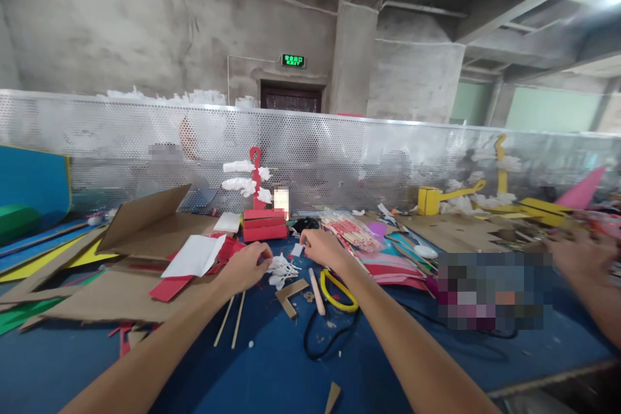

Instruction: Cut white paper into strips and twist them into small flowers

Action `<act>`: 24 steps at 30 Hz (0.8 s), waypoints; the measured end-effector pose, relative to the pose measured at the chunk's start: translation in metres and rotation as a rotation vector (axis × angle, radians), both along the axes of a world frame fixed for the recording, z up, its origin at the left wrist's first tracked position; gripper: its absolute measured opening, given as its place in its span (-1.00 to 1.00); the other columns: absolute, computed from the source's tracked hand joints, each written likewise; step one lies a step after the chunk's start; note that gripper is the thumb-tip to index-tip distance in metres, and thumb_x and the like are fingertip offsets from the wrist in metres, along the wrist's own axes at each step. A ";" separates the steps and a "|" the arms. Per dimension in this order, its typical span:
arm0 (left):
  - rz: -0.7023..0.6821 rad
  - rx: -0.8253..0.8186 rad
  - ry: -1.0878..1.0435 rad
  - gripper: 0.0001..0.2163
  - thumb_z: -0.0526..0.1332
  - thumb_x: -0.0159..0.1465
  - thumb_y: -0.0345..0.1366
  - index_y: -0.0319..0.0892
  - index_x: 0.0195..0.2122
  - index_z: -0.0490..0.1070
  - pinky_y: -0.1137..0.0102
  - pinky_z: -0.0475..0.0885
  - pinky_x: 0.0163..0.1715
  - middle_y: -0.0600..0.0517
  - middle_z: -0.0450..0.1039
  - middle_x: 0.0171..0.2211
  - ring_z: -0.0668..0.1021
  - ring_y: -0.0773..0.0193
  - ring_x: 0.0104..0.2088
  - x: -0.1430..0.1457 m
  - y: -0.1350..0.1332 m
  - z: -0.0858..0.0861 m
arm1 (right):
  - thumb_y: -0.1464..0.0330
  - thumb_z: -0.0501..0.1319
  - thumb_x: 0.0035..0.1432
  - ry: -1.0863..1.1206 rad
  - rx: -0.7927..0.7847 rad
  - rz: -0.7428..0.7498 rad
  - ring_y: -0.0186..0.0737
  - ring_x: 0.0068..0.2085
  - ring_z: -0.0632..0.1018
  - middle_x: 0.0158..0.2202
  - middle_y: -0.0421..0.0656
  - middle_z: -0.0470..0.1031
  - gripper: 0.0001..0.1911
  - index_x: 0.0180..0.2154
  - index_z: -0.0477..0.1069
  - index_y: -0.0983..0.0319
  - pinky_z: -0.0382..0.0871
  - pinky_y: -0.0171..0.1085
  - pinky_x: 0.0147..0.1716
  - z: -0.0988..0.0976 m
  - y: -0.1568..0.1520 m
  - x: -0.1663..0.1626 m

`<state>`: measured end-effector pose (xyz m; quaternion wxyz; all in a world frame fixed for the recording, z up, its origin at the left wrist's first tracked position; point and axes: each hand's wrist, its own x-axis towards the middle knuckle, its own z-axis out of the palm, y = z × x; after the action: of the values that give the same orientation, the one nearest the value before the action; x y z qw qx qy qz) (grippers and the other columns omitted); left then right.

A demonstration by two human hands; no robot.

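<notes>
My left hand (250, 265) is closed, its fingers curled at the left edge of a small heap of crumpled white strips (282, 272); what they hold, if anything, is hidden. Across the heap, my right hand (321, 248) pinches a small white paper piece (297, 250) at its fingertips. Just beyond both hands stands a red cardboard box (264, 226), with a red hook-topped upright (256, 158) behind it bearing white fluffy tufts (237, 185). On the near side lie an L-shaped cardboard piece (289, 301), a pale stick (317, 292) and a yellow loop handle (339, 301).
Brown cardboard sheets (101, 288) and a white sheet (194, 255) lie left. A bag of red-and-white sticks (352, 229) and pink-red sheets (392, 270) sit right. A black cord (315, 354) curls in front. Another person's hand (582, 252) is far right, before a perforated metal screen (369, 155).
</notes>
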<state>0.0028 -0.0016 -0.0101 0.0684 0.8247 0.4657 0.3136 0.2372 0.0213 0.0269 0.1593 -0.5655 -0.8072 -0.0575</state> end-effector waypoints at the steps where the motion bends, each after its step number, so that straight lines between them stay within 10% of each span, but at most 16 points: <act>1: -0.005 -0.003 -0.012 -0.88 0.10 0.22 -0.26 -0.08 -0.29 0.40 0.39 0.30 -0.35 0.01 0.48 -0.27 0.51 0.18 -0.26 0.000 0.000 0.000 | 0.51 0.13 0.02 0.060 0.022 0.009 -0.19 -0.29 0.51 -0.31 -0.11 0.54 -0.73 -0.22 0.45 0.20 0.21 -0.32 -0.35 0.003 -0.001 -0.001; 10: -0.333 -0.200 -0.471 -0.68 0.20 0.19 -0.18 -0.21 -0.08 0.31 0.34 0.40 -0.21 -0.10 0.47 -0.16 0.51 0.17 -0.17 0.009 0.000 0.005 | 0.42 0.19 0.00 0.824 -0.383 0.429 -0.41 -0.51 0.37 -0.43 -0.21 0.41 -0.81 -0.25 0.39 0.28 0.22 -0.44 -0.59 0.011 -0.018 -0.032; 24: -0.356 -0.379 -0.710 -0.75 0.30 0.07 -0.17 -0.25 -0.39 0.34 0.49 0.24 -0.46 0.11 0.36 -0.53 0.38 0.39 -0.51 0.011 -0.003 0.015 | 0.25 0.35 -0.06 0.956 -0.597 0.450 -0.36 -0.44 0.44 -0.39 -0.17 0.45 -0.64 -0.26 0.28 0.26 0.28 -0.43 -0.55 0.003 -0.020 -0.042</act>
<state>0.0135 -0.0050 0.0045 0.4272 0.7061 0.3130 0.4700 0.1953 0.0008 0.0299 0.3469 -0.3645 -0.7273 0.4668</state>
